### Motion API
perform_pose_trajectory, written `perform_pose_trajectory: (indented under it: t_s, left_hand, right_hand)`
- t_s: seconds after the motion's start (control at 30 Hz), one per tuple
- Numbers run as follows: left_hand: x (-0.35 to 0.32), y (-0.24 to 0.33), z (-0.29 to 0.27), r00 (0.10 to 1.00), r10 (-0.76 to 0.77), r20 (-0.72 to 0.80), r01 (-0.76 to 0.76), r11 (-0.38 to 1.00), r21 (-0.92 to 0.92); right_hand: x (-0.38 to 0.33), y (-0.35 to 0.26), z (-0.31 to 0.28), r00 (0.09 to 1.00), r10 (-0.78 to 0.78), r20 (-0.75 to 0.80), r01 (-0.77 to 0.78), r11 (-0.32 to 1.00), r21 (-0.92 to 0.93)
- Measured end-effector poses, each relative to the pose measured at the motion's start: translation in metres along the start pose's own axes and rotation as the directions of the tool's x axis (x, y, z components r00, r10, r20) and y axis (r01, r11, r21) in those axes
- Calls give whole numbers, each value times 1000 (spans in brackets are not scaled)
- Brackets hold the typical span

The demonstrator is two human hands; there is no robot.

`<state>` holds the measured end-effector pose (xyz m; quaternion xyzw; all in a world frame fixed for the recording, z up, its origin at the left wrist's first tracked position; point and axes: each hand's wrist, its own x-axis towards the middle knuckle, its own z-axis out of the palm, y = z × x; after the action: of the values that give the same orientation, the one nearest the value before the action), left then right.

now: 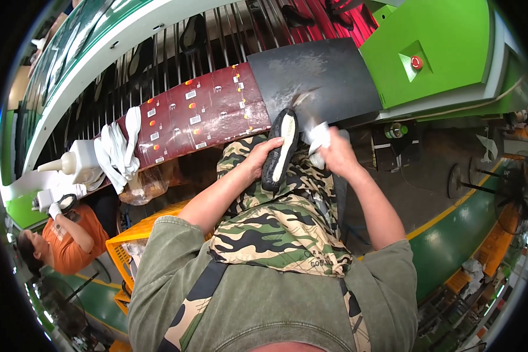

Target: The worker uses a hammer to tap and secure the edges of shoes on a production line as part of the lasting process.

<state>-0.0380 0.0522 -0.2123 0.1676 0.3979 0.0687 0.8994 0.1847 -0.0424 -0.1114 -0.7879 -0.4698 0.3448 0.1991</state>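
Note:
My left hand (264, 156) is wrapped round a black shoe upper (276, 170) with a long cream-white strip along its underside. The shoe points away from me, its underside turned up, above my camouflage apron (276, 234). To its right, my right hand (338, 154) is closed on a white cloth (319, 139). Motion smears this hand and the cloth, and a gap separates them from the shoe. Just beyond the shoe's far end, a brownish blurred streak lies over the dark board (328, 76); I cannot make out what it is.
A maroon printed board (199, 108) adjoins the dark one, with metal rollers (217, 35) behind. White gloves (118, 146) and a white bottle (79, 161) lie left. A green machine housing (434, 47) with a red button stands right. A yellow crate (141, 234) and a co-worker (76, 240) are at left.

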Motion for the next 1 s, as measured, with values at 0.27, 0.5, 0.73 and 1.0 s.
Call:
perform_pose_trajectory:
  t_s: [0.27, 0.5, 0.73, 1.0]
  left_hand:
    - [-2, 3, 4, 998, 53, 29, -53, 999, -8]
    - [-8, -2, 6, 995, 96, -11, -96, 995, 0]
    - [-6, 36, 18, 972, 235, -2, -235, 972, 16]
    - [3, 83, 36, 680, 728, -90, -733, 679, -44]
  right_hand:
    - [-8, 17, 16, 951, -84, -299, 227, 844, 486]
    - [-27, 9, 21, 991, -11, -131, 81, 834, 546]
    - [-19, -3, -18, 989, -24, -143, 83, 901, 426]
    - [-49, -25, -1, 882, -223, -415, 358, 890, 284]
